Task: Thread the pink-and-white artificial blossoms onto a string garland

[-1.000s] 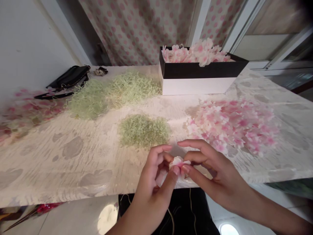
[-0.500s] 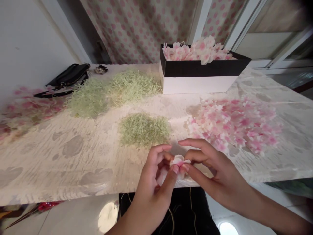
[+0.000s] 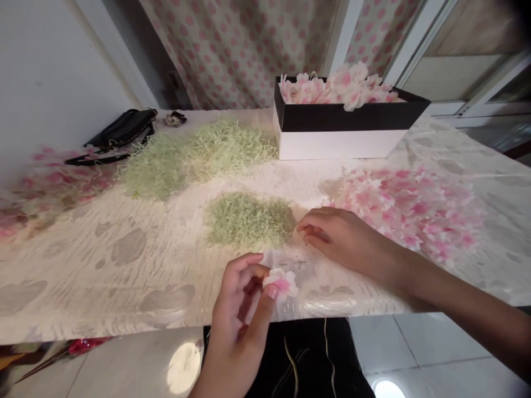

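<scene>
Near the table's front edge, my left hand (image 3: 244,309) pinches a pink-and-white artificial blossom (image 3: 282,284) between thumb and fingers. My right hand (image 3: 332,232) is at the right end of the small bushy pile of green artificial sprigs (image 3: 251,219). Its thumb and fingers are pinched together; what they hold, if anything, is too small to make out. To the right of that hand, partly behind the forearm, lies a heap of pink-and-white blossoms (image 3: 415,204).
A black-and-white box (image 3: 344,132) full of blossoms stands at the back. Stringy light green bundles (image 3: 228,149) lie left of it. Further left are more pink flowers (image 3: 58,179) and a black bag (image 3: 122,130). A patterned cloth (image 3: 124,249) covers the table.
My right hand has let go of the blossom and moved forward to the small green pile. My left hand has shifted slightly left, still holding the blossom.
</scene>
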The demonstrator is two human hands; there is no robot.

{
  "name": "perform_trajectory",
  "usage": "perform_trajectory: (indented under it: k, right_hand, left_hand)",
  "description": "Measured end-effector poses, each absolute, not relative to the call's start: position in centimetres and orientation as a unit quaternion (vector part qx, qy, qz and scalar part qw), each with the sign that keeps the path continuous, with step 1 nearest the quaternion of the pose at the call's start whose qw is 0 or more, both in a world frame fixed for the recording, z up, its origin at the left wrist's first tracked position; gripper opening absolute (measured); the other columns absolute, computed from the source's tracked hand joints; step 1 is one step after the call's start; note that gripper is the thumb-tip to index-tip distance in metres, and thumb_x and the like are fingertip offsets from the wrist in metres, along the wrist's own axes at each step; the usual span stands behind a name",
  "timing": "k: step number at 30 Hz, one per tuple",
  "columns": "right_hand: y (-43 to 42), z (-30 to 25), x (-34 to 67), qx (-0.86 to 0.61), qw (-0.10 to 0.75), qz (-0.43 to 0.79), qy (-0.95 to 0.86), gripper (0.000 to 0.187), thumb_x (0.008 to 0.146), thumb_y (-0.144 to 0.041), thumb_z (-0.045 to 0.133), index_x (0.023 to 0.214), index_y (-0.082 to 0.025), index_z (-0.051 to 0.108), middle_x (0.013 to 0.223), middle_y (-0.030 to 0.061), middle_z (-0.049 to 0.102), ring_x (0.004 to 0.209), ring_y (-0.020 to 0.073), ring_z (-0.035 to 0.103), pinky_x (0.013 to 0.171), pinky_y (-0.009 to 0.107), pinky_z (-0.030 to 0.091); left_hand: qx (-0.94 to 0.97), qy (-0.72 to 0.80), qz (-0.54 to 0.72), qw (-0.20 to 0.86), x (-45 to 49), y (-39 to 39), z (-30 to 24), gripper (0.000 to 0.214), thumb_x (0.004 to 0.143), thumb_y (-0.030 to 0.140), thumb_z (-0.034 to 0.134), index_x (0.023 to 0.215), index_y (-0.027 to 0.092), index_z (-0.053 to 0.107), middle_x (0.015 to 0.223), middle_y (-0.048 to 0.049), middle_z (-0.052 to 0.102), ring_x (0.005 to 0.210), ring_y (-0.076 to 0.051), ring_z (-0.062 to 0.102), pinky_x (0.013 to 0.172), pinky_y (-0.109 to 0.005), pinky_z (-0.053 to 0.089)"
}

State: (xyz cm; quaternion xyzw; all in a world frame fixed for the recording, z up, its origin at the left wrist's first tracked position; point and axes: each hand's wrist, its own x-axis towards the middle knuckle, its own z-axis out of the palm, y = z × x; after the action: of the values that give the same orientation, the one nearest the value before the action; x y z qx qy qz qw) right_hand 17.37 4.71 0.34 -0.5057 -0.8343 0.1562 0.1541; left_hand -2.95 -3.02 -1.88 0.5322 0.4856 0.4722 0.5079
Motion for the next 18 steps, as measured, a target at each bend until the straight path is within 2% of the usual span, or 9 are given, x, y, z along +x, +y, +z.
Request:
perform_trajectory:
  k: [8,13,15,18]
  right_hand:
    - [5.3,0.0,16.3,-0.499,0.12,0.116,-0.851,0.017,0.087,-0.007,0.042,0.08,-0.016,0.054,0.076,0.0077,0.061,0.071,0.0215,0.058,0.063,0.033,0.042]
    - [3.9,0.8,16.8,-0.519,0.158,0.162,-0.824,0.017,0.082,-0.005,0.045,0.075,-0.021,0.044,0.066,-0.0023,0.052,0.057,0.0123,0.05,0.051,0.024,0.037]
    - [3.2,1.1,17.2,-0.531,0.193,0.22,-0.795,0.017,0.082,-0.005,0.046,0.083,-0.022,0.048,0.066,-0.0048,0.051,0.057,0.0111,0.051,0.051,0.022,0.038]
    - [2.1,1.5,17.5,-0.534,0.234,0.291,-0.758,0.023,0.089,-0.01,0.047,0.105,-0.024,0.055,0.076,-0.0036,0.059,0.066,0.012,0.057,0.058,0.023,0.042]
  left_hand:
    - [0.506,0.503,0.457,0.531,-3.4,-2.9,-2.2,0.023,0.093,0.028,0.059,0.114,0.032,0.05,0.089,0.0032,0.057,0.078,-0.008,0.06,0.073,-0.014,0.048]
    - [0.514,0.493,0.456,0.533,-3.5,-2.9,-2.3,0.023,0.093,0.027,0.058,0.115,0.031,0.051,0.09,0.0029,0.057,0.081,-0.008,0.062,0.076,-0.014,0.049]
    - [0.522,0.496,0.451,0.528,-3.5,-3.0,-2.3,0.024,0.093,0.027,0.057,0.116,0.032,0.05,0.091,0.003,0.058,0.082,-0.008,0.063,0.077,-0.014,0.049]
    - [0.529,0.521,0.44,0.505,-3.4,-3.2,-2.3,0.026,0.093,0.027,0.058,0.117,0.032,0.05,0.092,0.0025,0.06,0.083,-0.009,0.064,0.075,-0.013,0.051]
